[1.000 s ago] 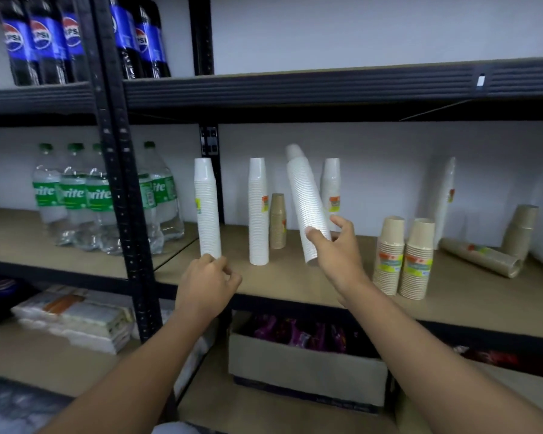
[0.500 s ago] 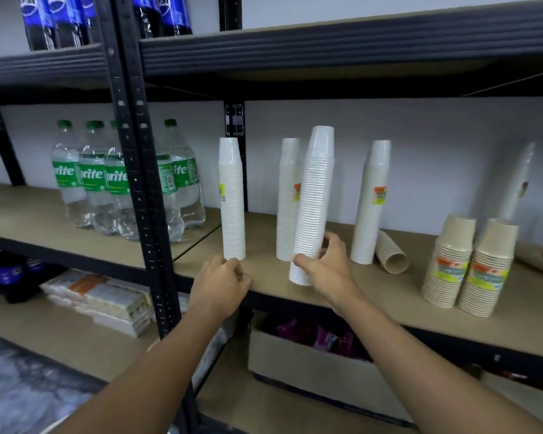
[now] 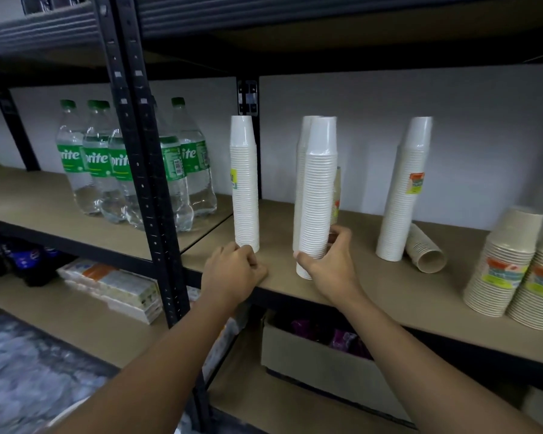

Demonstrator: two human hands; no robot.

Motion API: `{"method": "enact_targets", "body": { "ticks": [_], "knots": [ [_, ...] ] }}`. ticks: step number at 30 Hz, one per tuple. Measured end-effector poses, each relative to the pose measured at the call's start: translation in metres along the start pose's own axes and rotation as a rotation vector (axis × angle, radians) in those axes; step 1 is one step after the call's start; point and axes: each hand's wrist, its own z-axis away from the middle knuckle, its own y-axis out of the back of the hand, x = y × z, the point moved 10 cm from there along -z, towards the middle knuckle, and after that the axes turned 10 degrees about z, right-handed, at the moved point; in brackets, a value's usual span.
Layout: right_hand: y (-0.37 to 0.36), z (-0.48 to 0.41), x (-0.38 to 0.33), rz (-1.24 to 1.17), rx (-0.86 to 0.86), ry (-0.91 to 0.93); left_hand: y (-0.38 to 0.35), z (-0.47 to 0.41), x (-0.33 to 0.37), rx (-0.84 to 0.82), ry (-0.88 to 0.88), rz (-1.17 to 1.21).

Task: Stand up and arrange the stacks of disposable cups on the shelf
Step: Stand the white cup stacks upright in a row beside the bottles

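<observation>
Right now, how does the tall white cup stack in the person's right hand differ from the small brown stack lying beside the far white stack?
The held white stack stands upright; the brown stack lies on its side, mouth toward the camera. The held white stack is much taller. The right hand grips the white stack's base; nothing touches the brown one. Both are nested disposable cups on the same shelf.

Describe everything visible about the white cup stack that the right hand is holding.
The white cup stack is a tall column of nested ribbed cups, plastic by the look, bottoms up. It stands upright near the front edge of the wooden shelf. The right hand grips its base, thumb in front, fingers behind. It hides most of another white stack directly behind it; whether they touch cannot be told.
</observation>
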Motion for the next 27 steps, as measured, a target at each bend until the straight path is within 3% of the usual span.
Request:
{"method": "enact_targets", "body": {
  "ticks": [27],
  "knots": [
    [-0.0074, -0.0010, 0.0109, 0.028, -0.049, -0.026, 0.0015, 0.0084, 0.0007, 0.009, 0.013, 0.004]
  ]
}}
